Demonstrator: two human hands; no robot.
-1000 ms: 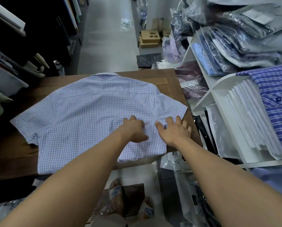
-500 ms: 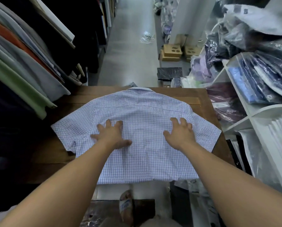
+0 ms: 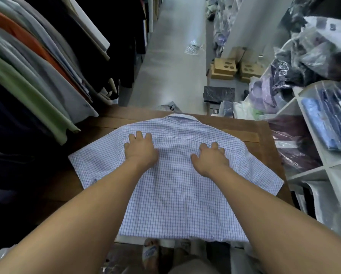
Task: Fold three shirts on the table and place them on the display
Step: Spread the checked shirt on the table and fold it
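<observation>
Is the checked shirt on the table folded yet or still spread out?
Spread out. The shirt lies flat, both short sleeves out to the sides, collar at the far edge; left hand and right hand press on it.

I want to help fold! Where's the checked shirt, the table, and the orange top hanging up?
checked shirt (image 3: 175,194), head view, middle of its back.
table (image 3: 246,124), head view, bare wood near the far right corner.
orange top (image 3: 23,34), head view, orange strip showing between the other hanging clothes.
</observation>
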